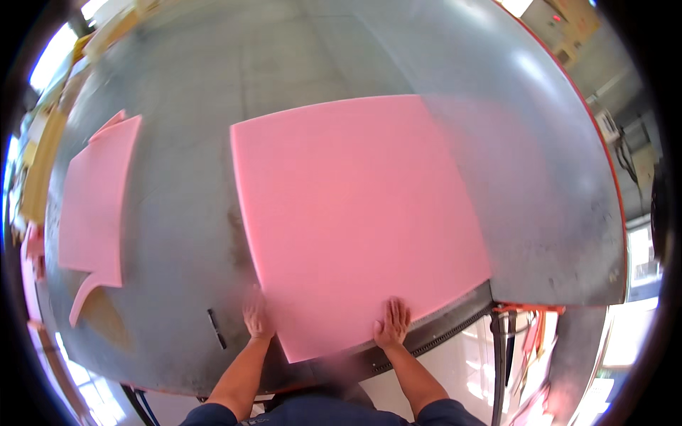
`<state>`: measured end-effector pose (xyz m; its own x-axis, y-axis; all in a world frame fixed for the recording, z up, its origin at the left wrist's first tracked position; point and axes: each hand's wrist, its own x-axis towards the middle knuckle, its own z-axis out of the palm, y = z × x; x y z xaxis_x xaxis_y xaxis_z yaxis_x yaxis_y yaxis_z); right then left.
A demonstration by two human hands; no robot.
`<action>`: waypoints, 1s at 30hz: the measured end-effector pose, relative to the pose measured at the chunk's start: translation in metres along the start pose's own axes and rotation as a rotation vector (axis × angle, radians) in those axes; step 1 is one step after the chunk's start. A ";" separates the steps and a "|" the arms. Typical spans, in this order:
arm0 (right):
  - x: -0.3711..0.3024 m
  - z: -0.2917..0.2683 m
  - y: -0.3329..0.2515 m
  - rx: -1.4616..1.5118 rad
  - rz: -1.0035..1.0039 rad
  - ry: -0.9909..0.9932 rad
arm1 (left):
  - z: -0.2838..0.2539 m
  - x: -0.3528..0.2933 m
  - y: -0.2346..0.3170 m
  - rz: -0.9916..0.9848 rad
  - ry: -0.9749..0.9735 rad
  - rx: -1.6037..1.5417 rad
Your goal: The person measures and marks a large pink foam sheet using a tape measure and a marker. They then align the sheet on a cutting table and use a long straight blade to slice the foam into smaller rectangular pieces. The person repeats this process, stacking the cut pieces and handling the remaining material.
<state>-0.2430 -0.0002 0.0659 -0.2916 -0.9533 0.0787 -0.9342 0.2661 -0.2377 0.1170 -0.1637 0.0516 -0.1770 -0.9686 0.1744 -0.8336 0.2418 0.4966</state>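
Note:
A large pink foam sheet (355,206) lies flat on a grey metal table, set at a slight angle. My left hand (258,314) rests at the sheet's left edge near its front corner, fingers stretched forward and slightly blurred. With its palm down, my right hand (393,323) lies on the sheet close to the front edge, its fingers extended. Neither hand grips anything. A dark pen (217,329) lies on the metal just left of my left hand.
The grey metal table (185,142) has a red rim along its right side. At far left lies another pink foam piece (99,199) with a curled strip, near a brown patch (105,319). A dark toothed strip (455,326) runs along the front edge.

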 end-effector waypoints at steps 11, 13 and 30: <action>-0.010 0.006 0.007 0.004 -0.050 0.122 | 0.014 -0.006 -0.003 0.066 0.092 0.020; -0.008 0.006 0.006 0.004 -0.053 0.126 | 0.014 -0.008 -0.008 0.074 0.116 0.010; -0.012 0.015 0.017 -0.044 -0.136 0.259 | 0.026 -0.019 -0.012 0.067 0.222 0.031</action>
<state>-0.2526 0.0139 0.0468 -0.2003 -0.9141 0.3526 -0.9747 0.1494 -0.1663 0.1166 -0.1492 0.0202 -0.1159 -0.9131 0.3908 -0.8399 0.3002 0.4521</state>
